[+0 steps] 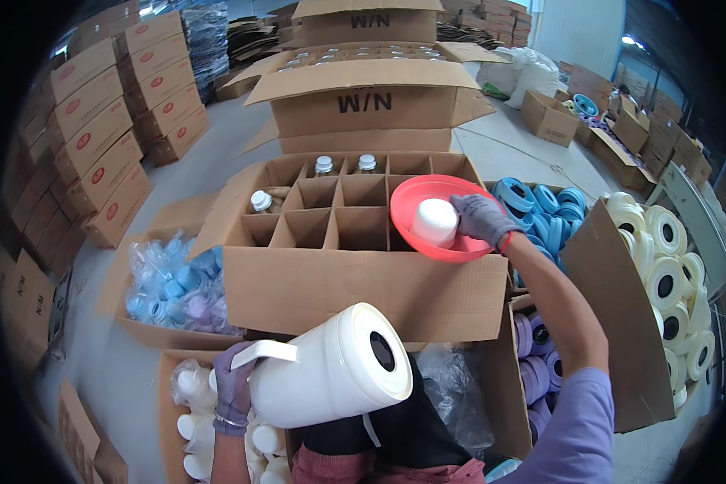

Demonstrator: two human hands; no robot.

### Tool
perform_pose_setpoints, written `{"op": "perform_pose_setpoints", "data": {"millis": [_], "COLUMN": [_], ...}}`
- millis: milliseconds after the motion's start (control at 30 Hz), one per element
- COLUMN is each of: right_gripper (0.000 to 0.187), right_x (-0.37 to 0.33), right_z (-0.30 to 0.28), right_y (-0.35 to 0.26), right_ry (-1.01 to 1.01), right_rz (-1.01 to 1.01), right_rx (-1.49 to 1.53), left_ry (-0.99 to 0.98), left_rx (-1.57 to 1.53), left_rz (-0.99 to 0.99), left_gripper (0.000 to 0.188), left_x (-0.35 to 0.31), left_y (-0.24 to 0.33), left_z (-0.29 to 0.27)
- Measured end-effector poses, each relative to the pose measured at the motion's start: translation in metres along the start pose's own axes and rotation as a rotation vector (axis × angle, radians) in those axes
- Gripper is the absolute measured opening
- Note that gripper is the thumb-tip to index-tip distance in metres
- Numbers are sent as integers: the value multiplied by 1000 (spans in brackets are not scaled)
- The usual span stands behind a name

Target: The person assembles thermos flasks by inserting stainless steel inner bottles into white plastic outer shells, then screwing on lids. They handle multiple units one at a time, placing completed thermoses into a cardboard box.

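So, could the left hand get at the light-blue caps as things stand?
Probably not yet: the left hand grips the white jug by its handle. If freed, it likely could, as the light-blue caps lie nearby in an open carton.

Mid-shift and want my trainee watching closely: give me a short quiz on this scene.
1. Which hand holds the white jug?
2. True or false: the right hand is inside the box of purple rings.
3. How many silver-capped bottles show in the nearest divided carton? A) one B) three C) six

Key:
1. The left hand.
2. False; it is at the red bowl.
3. B.
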State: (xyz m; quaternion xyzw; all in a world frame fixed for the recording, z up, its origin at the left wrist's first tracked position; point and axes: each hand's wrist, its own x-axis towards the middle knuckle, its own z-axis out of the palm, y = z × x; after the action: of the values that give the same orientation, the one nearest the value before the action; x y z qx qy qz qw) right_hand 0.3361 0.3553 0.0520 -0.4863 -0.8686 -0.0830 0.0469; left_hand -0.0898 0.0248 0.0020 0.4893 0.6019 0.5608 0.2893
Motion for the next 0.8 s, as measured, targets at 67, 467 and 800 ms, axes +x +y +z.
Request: {"op": "perform_pose_setpoints", "data": {"millis": [67,467,800], "right_gripper": [33,29,25], "right_x": [-8,-131,-156], "right_z": [-18,-82,-93], "right_y": [-5,-184,-212], "right_ry": [208,225,130], "right_rz": [238,-911,-629], "right_rx": [117,886,853], "left_ry": [8,-232,-143], "left_rx": [71,75,-138], "left_rz": [21,114,-59], "left_gripper": [24,28,25], "left_x": [2,19,-1], "left_y": [-7,-25,-32], "left_z": [-5,-2,-10]}}
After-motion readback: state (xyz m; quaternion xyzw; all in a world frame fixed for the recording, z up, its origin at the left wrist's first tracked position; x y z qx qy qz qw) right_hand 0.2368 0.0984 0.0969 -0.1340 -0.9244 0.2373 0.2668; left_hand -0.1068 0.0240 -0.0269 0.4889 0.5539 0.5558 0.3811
